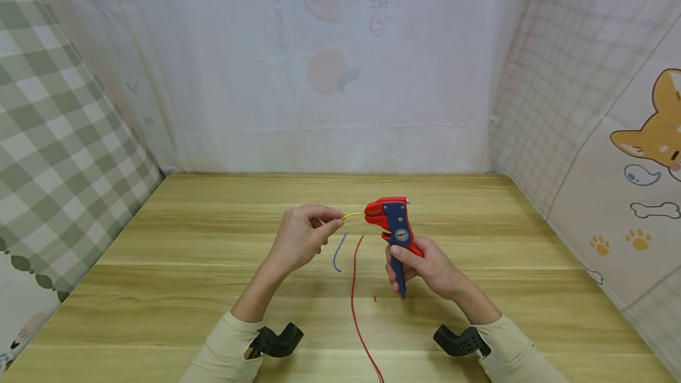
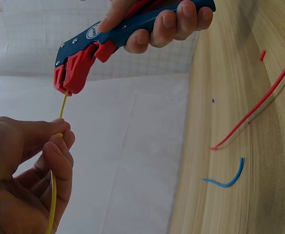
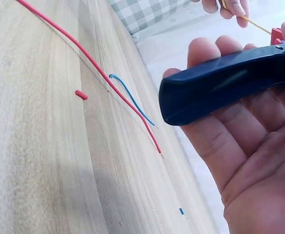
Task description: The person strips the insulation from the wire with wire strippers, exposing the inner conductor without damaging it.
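My left hand (image 1: 305,235) pinches a yellow wire (image 1: 353,214) between thumb and forefinger. The wire's far end sits in the red jaws of a red and blue wire stripper (image 1: 398,223). My right hand (image 1: 428,268) grips the stripper by its handles, fingers wrapped around the blue one (image 3: 230,80). In the left wrist view the yellow wire (image 2: 63,105) enters the tool's nose, and its other length runs down past my palm. Whether the jaws bite on the wire cannot be made out; its tip is hidden inside them.
On the wooden table (image 1: 186,288) lie a long red wire (image 1: 353,300) and a short blue wire (image 1: 336,256). A small red insulation piece (image 1: 375,298) and a tiny blue bit (image 3: 181,211) lie nearby. Cloth-covered walls (image 1: 340,135) stand behind and at both sides.
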A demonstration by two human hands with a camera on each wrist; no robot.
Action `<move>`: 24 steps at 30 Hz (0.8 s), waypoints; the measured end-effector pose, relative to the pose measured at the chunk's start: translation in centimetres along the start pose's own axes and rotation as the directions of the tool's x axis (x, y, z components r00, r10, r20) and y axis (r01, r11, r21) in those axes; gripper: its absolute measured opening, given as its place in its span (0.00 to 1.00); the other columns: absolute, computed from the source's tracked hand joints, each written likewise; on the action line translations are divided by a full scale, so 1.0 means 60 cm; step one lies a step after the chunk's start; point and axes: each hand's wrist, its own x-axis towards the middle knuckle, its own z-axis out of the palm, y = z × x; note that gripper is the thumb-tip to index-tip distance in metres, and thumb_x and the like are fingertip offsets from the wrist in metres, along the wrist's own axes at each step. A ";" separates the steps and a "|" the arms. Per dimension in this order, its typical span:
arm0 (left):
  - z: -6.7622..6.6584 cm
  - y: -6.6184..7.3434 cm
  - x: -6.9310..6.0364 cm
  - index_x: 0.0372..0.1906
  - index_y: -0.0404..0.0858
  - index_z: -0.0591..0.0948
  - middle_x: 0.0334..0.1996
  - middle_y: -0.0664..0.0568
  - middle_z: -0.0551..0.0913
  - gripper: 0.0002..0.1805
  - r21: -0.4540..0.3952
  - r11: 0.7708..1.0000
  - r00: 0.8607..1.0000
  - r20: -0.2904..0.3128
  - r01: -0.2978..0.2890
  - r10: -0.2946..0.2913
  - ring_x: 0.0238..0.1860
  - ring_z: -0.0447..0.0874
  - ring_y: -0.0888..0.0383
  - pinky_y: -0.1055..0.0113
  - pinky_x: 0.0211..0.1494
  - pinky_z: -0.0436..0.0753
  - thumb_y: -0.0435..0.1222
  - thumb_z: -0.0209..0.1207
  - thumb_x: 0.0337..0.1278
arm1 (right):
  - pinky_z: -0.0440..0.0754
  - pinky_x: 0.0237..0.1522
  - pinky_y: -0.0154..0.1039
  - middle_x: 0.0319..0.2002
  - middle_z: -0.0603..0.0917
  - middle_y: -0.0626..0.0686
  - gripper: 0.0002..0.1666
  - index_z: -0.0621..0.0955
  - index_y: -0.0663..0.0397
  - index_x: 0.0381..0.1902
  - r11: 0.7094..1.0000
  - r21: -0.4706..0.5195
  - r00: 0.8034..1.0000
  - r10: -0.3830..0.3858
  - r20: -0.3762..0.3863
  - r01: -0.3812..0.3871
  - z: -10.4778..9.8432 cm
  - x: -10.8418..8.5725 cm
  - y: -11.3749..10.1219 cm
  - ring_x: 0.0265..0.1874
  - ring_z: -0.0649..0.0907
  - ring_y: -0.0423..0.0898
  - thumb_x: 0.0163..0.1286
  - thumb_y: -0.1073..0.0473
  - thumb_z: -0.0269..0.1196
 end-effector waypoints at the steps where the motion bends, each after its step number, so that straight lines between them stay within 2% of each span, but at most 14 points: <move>1: 0.000 -0.001 0.000 0.44 0.37 0.92 0.29 0.46 0.88 0.06 -0.001 1.000 1.000 0.003 0.002 -0.002 0.18 0.80 0.55 0.68 0.18 0.79 0.30 0.69 0.65 | 0.92 0.34 0.43 0.29 0.85 0.47 0.21 0.71 0.80 0.42 1.000 -0.005 1.000 0.003 -0.003 -0.003 0.000 0.000 0.000 0.26 0.88 0.42 0.87 0.61 0.47; 7: 0.000 -0.002 0.001 0.44 0.36 0.92 0.30 0.48 0.87 0.07 -0.001 1.000 1.000 0.018 0.014 -0.014 0.18 0.77 0.61 0.67 0.19 0.79 0.30 0.69 0.65 | 0.91 0.32 0.44 0.28 0.85 0.47 0.21 0.72 0.78 0.40 0.999 -0.040 1.000 0.007 -0.023 -0.008 0.000 -0.002 -0.001 0.24 0.88 0.42 0.87 0.60 0.48; 16: -0.004 0.000 0.001 0.44 0.39 0.92 0.28 0.52 0.89 0.06 -0.027 0.996 0.994 0.072 0.088 -0.086 0.20 0.80 0.57 0.65 0.23 0.82 0.34 0.70 0.64 | 0.91 0.31 0.43 0.27 0.84 0.46 0.20 0.71 0.77 0.41 0.999 -0.048 0.999 -0.009 -0.053 0.007 0.002 -0.003 0.000 0.23 0.86 0.42 0.88 0.60 0.46; 24: 0.000 -0.001 0.002 0.39 0.38 0.91 0.24 0.53 0.86 0.03 -0.029 0.994 0.993 0.062 0.106 -0.104 0.21 0.80 0.59 0.66 0.25 0.85 0.33 0.69 0.64 | 0.90 0.27 0.42 0.25 0.83 0.47 0.21 0.71 0.76 0.40 0.998 -0.064 0.996 -0.003 -0.085 -0.002 0.008 -0.002 -0.002 0.20 0.84 0.41 0.88 0.59 0.47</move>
